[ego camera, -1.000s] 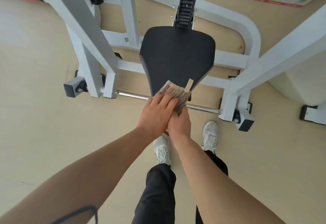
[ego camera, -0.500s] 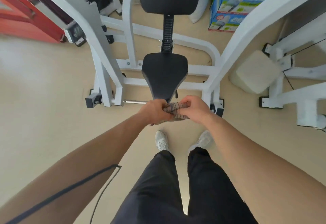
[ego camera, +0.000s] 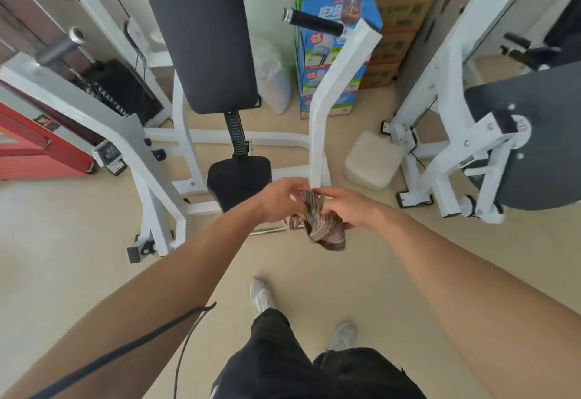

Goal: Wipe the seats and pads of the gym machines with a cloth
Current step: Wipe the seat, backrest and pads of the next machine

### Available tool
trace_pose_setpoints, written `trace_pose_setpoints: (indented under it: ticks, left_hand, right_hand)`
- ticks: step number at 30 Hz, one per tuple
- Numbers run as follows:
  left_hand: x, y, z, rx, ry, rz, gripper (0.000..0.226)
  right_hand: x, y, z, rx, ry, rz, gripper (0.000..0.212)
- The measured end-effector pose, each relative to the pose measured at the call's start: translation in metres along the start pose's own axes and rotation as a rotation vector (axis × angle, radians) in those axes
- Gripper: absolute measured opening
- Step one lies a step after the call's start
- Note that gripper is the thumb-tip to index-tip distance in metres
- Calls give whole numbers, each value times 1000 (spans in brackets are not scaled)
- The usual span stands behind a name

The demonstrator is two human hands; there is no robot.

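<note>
We hold one crumpled brown-and-pink striped cloth (ego camera: 319, 222) in mid-air before the white-framed machine's small black padded seat (ego camera: 239, 180), our left hand (ego camera: 278, 199) and right hand (ego camera: 344, 207) both pinching its top edge, fingers (ego camera: 300, 185) closed on the fabric, the rest hanging below, clear of the seat.

Two hands (ego camera: 279, 199) (ego camera: 344, 207), one cloth (ego camera: 320, 225), two black pads (ego camera: 201, 31) (ego camera: 239, 180) (seat, backrest), two shoes (ego camera: 260, 295) (ego camera: 342, 335).
</note>
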State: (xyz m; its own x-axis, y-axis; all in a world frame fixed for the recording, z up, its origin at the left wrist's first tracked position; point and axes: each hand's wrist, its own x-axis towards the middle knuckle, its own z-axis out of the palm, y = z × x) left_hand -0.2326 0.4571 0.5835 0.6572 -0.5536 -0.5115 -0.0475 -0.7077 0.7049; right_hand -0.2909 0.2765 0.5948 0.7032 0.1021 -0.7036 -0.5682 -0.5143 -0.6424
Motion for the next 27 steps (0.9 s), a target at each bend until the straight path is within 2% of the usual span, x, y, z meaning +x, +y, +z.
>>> trace_pose_setpoints:
  ticks: [3, 5, 7, 10, 14, 17, 20, 23, 27]
  left_hand:
    - [1, 52, 27, 129, 78, 7, 24]
    - [3, 86, 44, 293, 138, 1, 34]
    - [5, 118, 59, 454, 189, 3, 42]
    - [8, 170, 84, 637, 256, 33, 36]
    - [24, 228, 110, 788, 305, 84, 30]
    - [49, 269, 123, 815, 304, 130, 32]
    - [83, 313, 132, 771, 303, 203, 37]
    - [125, 359, 139, 674, 265, 302, 40]
    - [185, 434, 156, 465, 18, 279, 11]
  right_hand:
    - [-38, 26, -39, -101, 34, -52, 25]
    - [-64, 45, -65, -141, 93, -85, 16]
    - [-86, 62, -89, -163, 150, -103, 21]
    - [-116, 84, -126, -235, 193, -137, 33]
    - [-139, 109, -178, -294, 238, -122, 27]
    - [-152, 125, -225, -388, 310, -143, 21]
    - [-165, 137, -277, -473, 407, -142, 33]
    - [-174, 151, -334, -472, 401, -108, 29]
    - [-191, 181, -419, -339, 332, -35, 38]
